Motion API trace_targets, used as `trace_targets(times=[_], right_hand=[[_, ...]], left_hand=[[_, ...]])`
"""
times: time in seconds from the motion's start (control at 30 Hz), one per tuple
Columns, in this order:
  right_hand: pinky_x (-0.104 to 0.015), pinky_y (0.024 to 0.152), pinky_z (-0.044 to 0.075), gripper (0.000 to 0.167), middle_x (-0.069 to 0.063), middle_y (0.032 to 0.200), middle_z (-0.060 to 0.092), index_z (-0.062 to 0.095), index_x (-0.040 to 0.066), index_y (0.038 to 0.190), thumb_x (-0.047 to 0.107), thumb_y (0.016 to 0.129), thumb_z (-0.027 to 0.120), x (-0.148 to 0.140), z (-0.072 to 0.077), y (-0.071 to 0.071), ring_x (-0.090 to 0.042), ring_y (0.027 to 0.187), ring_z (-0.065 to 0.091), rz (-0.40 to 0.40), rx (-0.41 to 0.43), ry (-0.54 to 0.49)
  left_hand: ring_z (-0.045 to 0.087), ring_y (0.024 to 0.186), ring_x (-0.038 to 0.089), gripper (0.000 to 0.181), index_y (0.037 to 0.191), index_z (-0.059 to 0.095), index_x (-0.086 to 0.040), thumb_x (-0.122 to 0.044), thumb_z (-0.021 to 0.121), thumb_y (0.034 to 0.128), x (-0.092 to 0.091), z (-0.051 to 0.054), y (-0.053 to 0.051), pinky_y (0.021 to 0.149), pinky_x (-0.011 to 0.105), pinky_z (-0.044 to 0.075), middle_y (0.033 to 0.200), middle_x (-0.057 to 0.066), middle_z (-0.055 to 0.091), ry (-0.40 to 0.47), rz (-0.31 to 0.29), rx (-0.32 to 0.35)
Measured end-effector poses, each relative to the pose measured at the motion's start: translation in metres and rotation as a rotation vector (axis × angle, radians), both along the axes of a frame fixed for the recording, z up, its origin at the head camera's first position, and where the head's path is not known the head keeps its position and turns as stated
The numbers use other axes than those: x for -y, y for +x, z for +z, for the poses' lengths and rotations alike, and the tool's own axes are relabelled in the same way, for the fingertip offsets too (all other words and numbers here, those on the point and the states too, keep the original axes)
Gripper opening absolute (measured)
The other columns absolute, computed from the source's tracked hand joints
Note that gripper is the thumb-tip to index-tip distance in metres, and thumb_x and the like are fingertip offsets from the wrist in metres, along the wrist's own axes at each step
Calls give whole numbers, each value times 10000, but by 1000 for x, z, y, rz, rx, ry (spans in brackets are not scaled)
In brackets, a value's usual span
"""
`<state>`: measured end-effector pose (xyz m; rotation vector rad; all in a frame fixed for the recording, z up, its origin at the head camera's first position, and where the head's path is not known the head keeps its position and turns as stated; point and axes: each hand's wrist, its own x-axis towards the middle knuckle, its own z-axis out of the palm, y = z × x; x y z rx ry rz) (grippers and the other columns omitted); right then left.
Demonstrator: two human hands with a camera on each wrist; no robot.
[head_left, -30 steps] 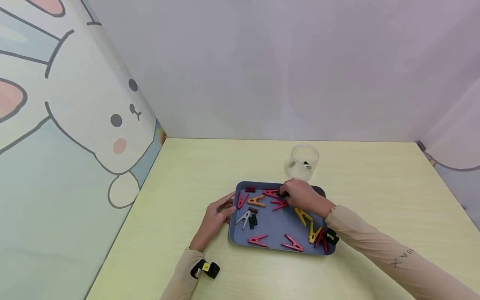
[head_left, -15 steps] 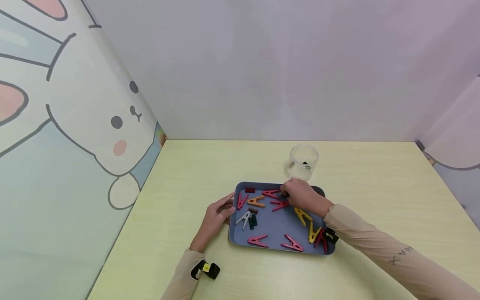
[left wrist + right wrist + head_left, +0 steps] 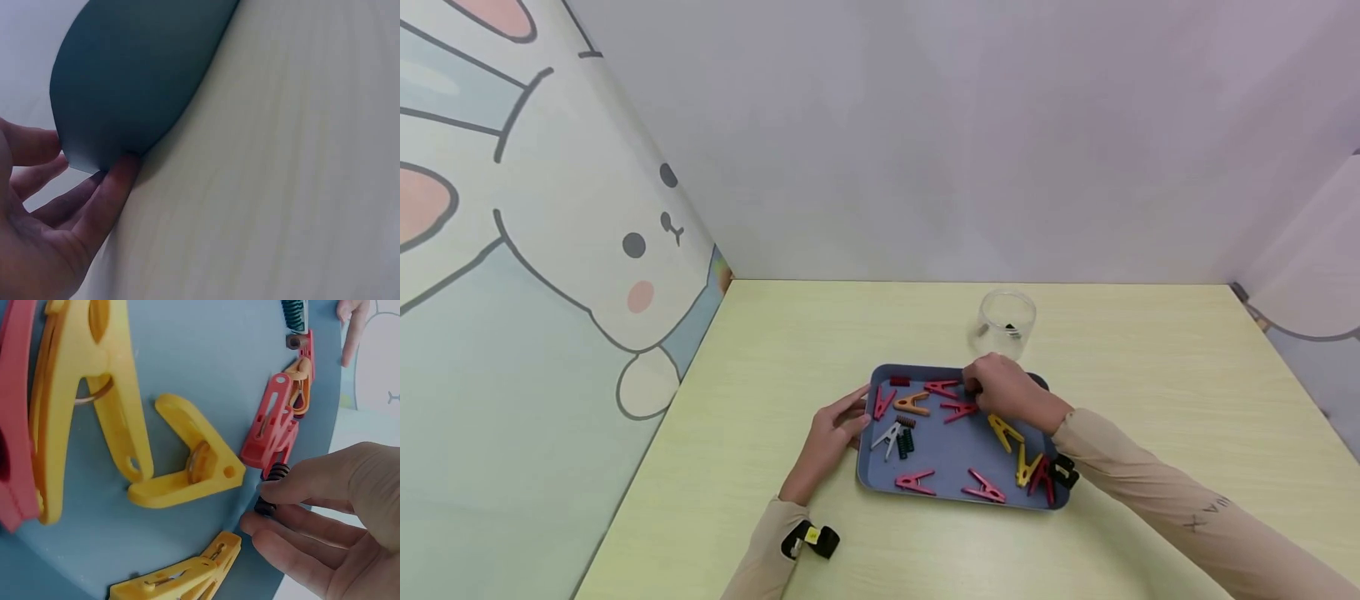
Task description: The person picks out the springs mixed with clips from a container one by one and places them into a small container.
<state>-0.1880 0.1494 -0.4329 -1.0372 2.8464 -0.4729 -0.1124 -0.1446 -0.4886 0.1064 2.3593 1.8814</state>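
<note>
A grey-blue tray [image 3: 951,495] lies on the table, with clothespins and coil springs spread in it. My left hand [image 3: 825,439] holds its left edge; in the left wrist view, thumb and fingers [image 3: 119,187] meet the tray's corner. Over the far right part, my right hand [image 3: 1003,388] pinches a dark coil spring [image 3: 266,507] between thumb and fingers, which partly cover it. Beside that spring is a red clothespin [image 3: 267,425]. Nearby lie a yellow clothespin [image 3: 1004,433], an orange clothespin [image 3: 912,404], a white clothespin [image 3: 888,438] and dark green springs [image 3: 905,443].
Just behind the tray stands a clear round container [image 3: 1006,321] with a small dark item inside. More pink clothespins [image 3: 916,482] lie along the tray's near side. A red spring [image 3: 899,381] sits at the far left. The pale wooden table [image 3: 1150,350] meets a wall at the back.
My right hand stays at the tray's far right part with only slight shifts of the fingers. The left hand keeps its place on the tray, and the clothespins lie as before.
</note>
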Motion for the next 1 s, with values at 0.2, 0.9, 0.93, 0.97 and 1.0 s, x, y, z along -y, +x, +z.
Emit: trace_targets(times=[0.2, 0.9, 0.93, 0.97, 1.0], right_hand=[[-255, 542, 432, 165, 18, 695, 593, 669, 102, 716, -63, 714, 661, -5, 3, -2, -107, 600, 480, -18, 47, -70], [-288, 588, 505, 109, 3, 762, 634, 709, 75, 790, -23, 744, 699, -24, 15, 3, -97, 661, 569, -9, 27, -228], [-289, 593, 509, 108, 2, 769, 636, 711, 72, 796, -23, 745, 701, -25, 15, 3, -100, 668, 576, -10, 28, -231], [-290, 597, 512, 111, 2, 773, 638, 711, 69, 799, -27, 746, 700, -26, 16, 3, -102, 672, 582, -11, 30, -235], [-290, 601, 517, 112, 1, 779, 640, 712, 67, 803, -29, 746, 702, -26, 17, 3, -103, 678, 589, -12, 33, -240]], left_hand=[[594, 1003, 246, 452, 1346, 554, -222, -112, 617, 912, -1, 1, 0, 582, 340, 561, 1162, 126, 617, 9, 5, 8], [599, 994, 239, 458, 1359, 542, -194, -102, 609, 915, 1, -2, -2, 578, 345, 561, 1159, 137, 617, -4, -3, -11], [600, 992, 239, 460, 1361, 540, -188, -102, 610, 915, 1, -2, -2, 577, 345, 561, 1161, 140, 616, -1, -5, -12], [601, 991, 239, 460, 1362, 538, -184, -103, 610, 915, 1, -2, -2, 576, 345, 561, 1163, 143, 616, 0, -5, -13], [601, 991, 246, 460, 1365, 535, -172, -102, 608, 916, 2, -2, -2, 574, 348, 561, 1165, 154, 613, 0, -8, -19]])
